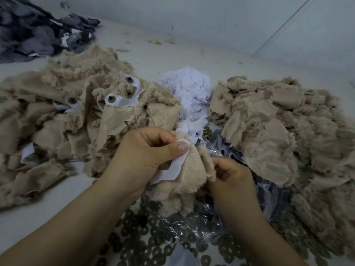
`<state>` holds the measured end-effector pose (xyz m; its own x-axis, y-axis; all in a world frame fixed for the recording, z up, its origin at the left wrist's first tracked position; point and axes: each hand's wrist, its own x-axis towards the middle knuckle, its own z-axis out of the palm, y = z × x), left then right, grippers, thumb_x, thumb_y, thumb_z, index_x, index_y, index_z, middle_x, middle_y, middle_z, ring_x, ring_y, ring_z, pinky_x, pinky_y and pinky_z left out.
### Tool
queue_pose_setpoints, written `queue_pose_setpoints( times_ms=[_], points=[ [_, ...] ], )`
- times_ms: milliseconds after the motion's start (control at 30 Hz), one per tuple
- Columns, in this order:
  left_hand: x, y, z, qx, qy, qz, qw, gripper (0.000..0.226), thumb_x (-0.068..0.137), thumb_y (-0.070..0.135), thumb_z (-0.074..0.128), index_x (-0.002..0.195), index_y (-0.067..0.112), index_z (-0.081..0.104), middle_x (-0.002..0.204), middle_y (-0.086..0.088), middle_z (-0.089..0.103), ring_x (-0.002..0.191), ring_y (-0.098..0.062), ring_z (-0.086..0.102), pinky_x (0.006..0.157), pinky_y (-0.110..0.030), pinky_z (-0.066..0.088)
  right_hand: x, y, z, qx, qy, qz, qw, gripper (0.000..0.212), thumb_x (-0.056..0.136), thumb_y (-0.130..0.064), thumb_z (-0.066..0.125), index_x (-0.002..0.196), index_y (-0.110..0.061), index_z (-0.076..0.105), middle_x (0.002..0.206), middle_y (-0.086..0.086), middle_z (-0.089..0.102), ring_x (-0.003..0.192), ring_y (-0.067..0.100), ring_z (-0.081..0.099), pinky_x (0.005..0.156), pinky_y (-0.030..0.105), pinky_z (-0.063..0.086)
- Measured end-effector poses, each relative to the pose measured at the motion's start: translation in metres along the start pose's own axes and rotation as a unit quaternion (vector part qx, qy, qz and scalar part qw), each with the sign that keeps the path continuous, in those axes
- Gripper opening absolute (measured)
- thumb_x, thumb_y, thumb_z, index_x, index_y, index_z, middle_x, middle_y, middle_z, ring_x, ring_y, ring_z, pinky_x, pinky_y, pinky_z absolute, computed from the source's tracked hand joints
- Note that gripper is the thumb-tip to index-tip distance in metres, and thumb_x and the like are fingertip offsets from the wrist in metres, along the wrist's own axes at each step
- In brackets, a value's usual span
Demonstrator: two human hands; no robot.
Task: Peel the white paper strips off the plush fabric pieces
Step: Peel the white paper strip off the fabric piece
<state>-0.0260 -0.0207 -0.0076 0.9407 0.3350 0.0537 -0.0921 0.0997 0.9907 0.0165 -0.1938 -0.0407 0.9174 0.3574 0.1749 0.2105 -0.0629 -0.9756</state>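
Note:
A beige plush fabric piece (192,169) is held between both hands at the centre, backing side up. A white paper strip (172,167) lies on it. My left hand (142,156) pinches the strip's top end with thumb and fingers. My right hand (230,175) grips the fabric's furry right edge. The lower part of the piece hangs down between my wrists.
A pile of beige plush pieces with white strips and metal studs (76,112) lies to the left. Another beige pile (288,141) lies to the right. Crumpled white paper scraps (190,93) sit behind. Several dark washers (153,237) and a clear plastic bag (221,217) lie below. Grey fabric (34,29) is far left.

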Motion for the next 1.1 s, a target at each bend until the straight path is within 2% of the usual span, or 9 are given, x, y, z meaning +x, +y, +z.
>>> queue_pose_setpoints(
  times_ms=[67, 233, 333, 433, 533, 633, 733, 867, 1100],
  points=[
    [-0.002, -0.002, 0.005, -0.009, -0.013, -0.007, 1.000, 0.025, 0.056, 0.035, 0.083, 0.060, 0.014, 0.071, 0.047, -0.009, 0.057, 0.039, -0.012, 0.046, 0.039, -0.020, 0.038, 0.000, -0.004, 0.000, 0.152, -0.022, 0.109, 0.982, 0.008, 0.084, -0.016, 0.073, 0.086, -0.018, 0.080, 0.080, 0.009, 0.077, 0.065, 0.020, 0.072, 0.054, 0.031, 0.059],
    [-0.004, -0.009, 0.011, 0.014, -0.027, 0.000, 1.000, 0.029, 0.053, 0.038, 0.083, 0.063, 0.013, 0.073, 0.055, -0.019, 0.060, 0.046, -0.014, 0.050, 0.048, -0.023, 0.047, 0.005, -0.005, -0.002, 0.264, -0.001, 0.188, 0.946, 0.035, 0.070, -0.013, 0.074, 0.104, -0.011, 0.075, 0.097, 0.018, 0.076, 0.078, 0.029, 0.075, 0.059, 0.032, 0.060],
    [-0.004, -0.010, 0.010, 0.023, -0.027, 0.003, 0.999, 0.030, 0.057, 0.036, 0.083, 0.067, 0.010, 0.073, 0.064, -0.027, 0.062, 0.052, -0.021, 0.052, 0.051, -0.026, 0.048, 0.005, -0.005, -0.006, 0.198, 0.026, 0.121, 0.972, 0.069, 0.079, -0.005, 0.078, 0.134, -0.035, 0.051, 0.097, 0.017, 0.076, 0.082, 0.035, 0.075, 0.063, 0.040, 0.061],
    [-0.004, -0.011, 0.010, 0.024, -0.035, 0.002, 0.999, 0.031, 0.059, 0.035, 0.084, 0.068, 0.008, 0.072, 0.064, -0.026, 0.063, 0.051, -0.021, 0.051, 0.051, -0.028, 0.047, 0.004, -0.005, -0.006, 0.066, -0.044, -0.027, 0.996, 0.087, 0.090, -0.014, 0.073, 0.146, -0.061, 0.024, 0.109, 0.012, 0.075, 0.095, 0.032, 0.073, 0.076, 0.045, 0.062],
    [-0.005, -0.011, 0.012, 0.032, -0.038, 0.003, 0.999, 0.034, 0.059, 0.036, 0.084, 0.070, 0.006, 0.073, 0.073, -0.033, 0.063, 0.058, -0.026, 0.053, 0.057, -0.034, 0.048, 0.003, -0.002, -0.002, 0.016, -0.089, -0.058, 0.994, 0.061, 0.095, -0.005, 0.064, 0.140, -0.044, 0.051, 0.132, -0.005, 0.066, 0.120, 0.015, 0.064, 0.093, 0.032, 0.057],
    [-0.006, -0.011, 0.014, 0.037, -0.032, 0.008, 0.999, 0.033, 0.059, 0.035, 0.083, 0.069, 0.006, 0.072, 0.068, -0.031, 0.062, 0.054, -0.021, 0.052, 0.053, -0.029, 0.046, 0.002, -0.003, -0.003, 0.096, -0.057, 0.005, 0.994, 0.044, 0.091, 0.009, 0.062, 0.106, -0.030, 0.076, 0.108, 0.000, 0.076, 0.099, 0.017, 0.073, 0.076, 0.024, 0.059],
    [-0.007, -0.011, 0.017, 0.036, -0.034, 0.004, 0.999, 0.029, 0.060, 0.030, 0.082, 0.068, 0.005, 0.071, 0.067, -0.029, 0.062, 0.051, -0.017, 0.051, 0.051, -0.027, 0.046, 0.003, -0.003, -0.003, 0.195, -0.048, 0.084, 0.976, 0.028, 0.083, -0.003, 0.070, 0.098, -0.025, 0.078, 0.101, 0.009, 0.077, 0.093, 0.026, 0.075, 0.071, 0.031, 0.060],
    [-0.008, -0.013, 0.020, 0.039, -0.033, 0.010, 0.999, 0.029, 0.062, 0.025, 0.082, 0.070, 0.000, 0.070, 0.072, -0.030, 0.064, 0.059, -0.023, 0.056, 0.058, -0.032, 0.049, 0.003, 0.000, -0.003, 0.206, -0.031, 0.102, 0.973, 0.024, 0.076, -0.010, 0.073, 0.094, -0.025, 0.079, 0.100, 0.011, 0.077, 0.092, 0.027, 0.075, 0.072, 0.032, 0.060],
    [-0.009, -0.015, 0.022, 0.051, -0.038, 0.027, 0.998, 0.026, 0.062, 0.027, 0.081, 0.066, 0.005, 0.069, 0.053, -0.002, 0.059, 0.047, -0.008, 0.049, 0.047, -0.020, 0.042, 0.003, 0.001, -0.003, 0.249, -0.007, 0.135, 0.959, 0.025, 0.072, -0.010, 0.074, 0.092, -0.025, 0.078, 0.100, 0.012, 0.077, 0.091, 0.029, 0.075, 0.071, 0.033, 0.061]
  ],
)
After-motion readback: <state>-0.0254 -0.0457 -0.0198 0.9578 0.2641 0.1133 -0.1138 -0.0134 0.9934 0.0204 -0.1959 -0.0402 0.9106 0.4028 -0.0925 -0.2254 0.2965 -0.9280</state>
